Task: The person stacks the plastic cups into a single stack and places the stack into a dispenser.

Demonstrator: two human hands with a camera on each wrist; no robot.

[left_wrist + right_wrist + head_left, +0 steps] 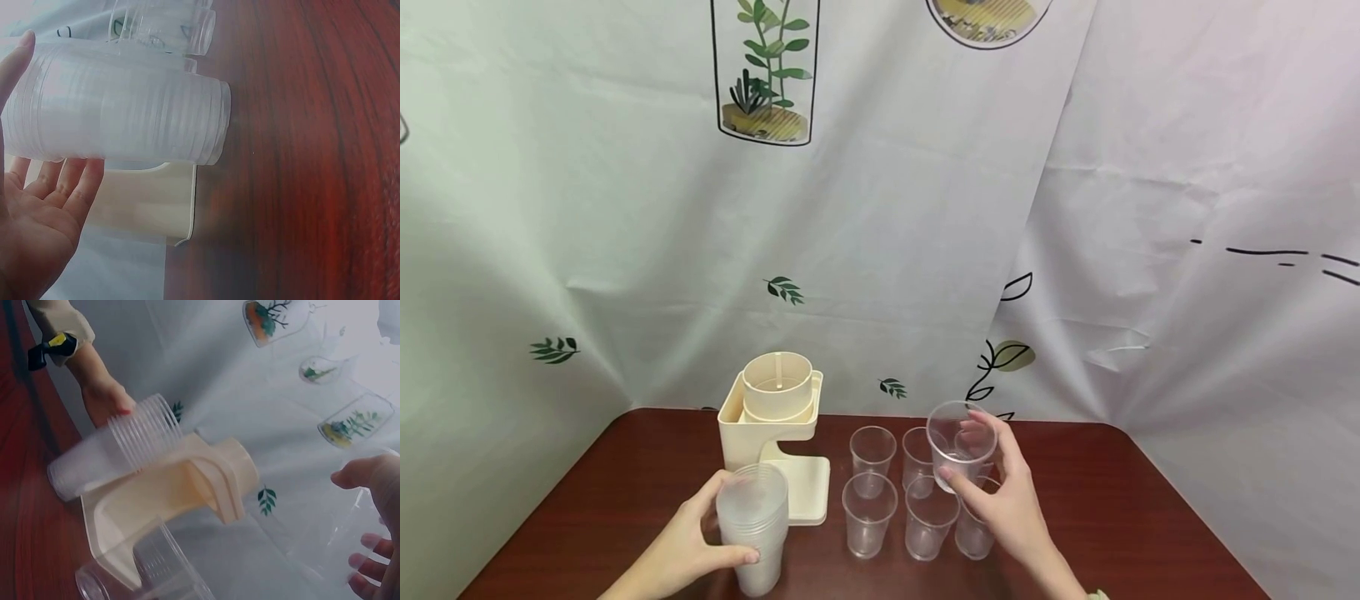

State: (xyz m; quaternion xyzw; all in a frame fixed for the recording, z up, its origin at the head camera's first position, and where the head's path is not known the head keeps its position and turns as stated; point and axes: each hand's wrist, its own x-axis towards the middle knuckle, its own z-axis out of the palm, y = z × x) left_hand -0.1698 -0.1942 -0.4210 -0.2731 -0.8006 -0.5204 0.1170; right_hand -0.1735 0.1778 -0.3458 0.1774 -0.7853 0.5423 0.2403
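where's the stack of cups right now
In the head view, the stack of cups is left of centre near the bottom edge, gripped by the left hand, in front of the cream stand.

A pale, wrinkly cloth (647,208) hangs behind the worktop (1075,500), which is dark red-brown with streaky lines. Near the top of the frame, left of the middle, a drawn jar (767,121) holds a green plant. The upper right looks a bit pink.
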